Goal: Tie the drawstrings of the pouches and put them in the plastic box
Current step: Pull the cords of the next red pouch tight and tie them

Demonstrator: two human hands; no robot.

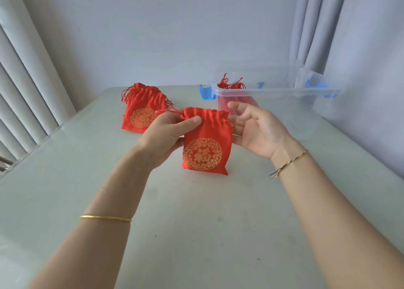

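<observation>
Fingers of the left hand pinch the pouch at its neck.

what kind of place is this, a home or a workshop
Probably an ordinary room in a home or small office: a pale table against a bare wall, grey curtains on the right, vertical blinds on the left. No workshop tools show, only things like the held red pouch and a plastic box.

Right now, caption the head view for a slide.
Left hand pinches a red pouch, right hand beside it, plastic box behind.
</observation>
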